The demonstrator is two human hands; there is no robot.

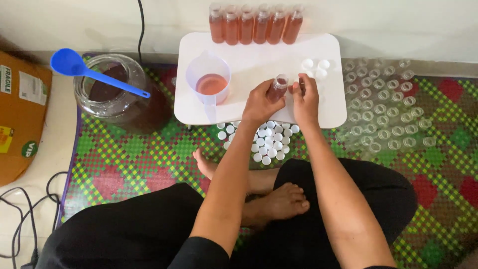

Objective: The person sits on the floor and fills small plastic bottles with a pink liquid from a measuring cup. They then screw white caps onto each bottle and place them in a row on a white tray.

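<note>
Both hands on small bottle [277, 88] over white table [259, 107].

Left hand [260, 103] wrapped round bottle, tilted, full of reddish liquid; right hand [305, 98] pinching at its top, grip unclear. On table: jug [208, 76] left of bottle, loose caps [315, 68] right, filled row [255, 24] at far edge. Left of table, jar [115, 94] with blue ladle [87, 71]; right, empties [386, 107] on mat [134, 154].

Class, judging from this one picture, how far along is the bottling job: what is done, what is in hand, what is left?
Done: six filled bottles stand at the back of the white table. In hand: the left hand holds a filled bottle, with the right hand at its top. Left: many empty bottles on the mat, loose white caps, and liquid in the jug.
</note>
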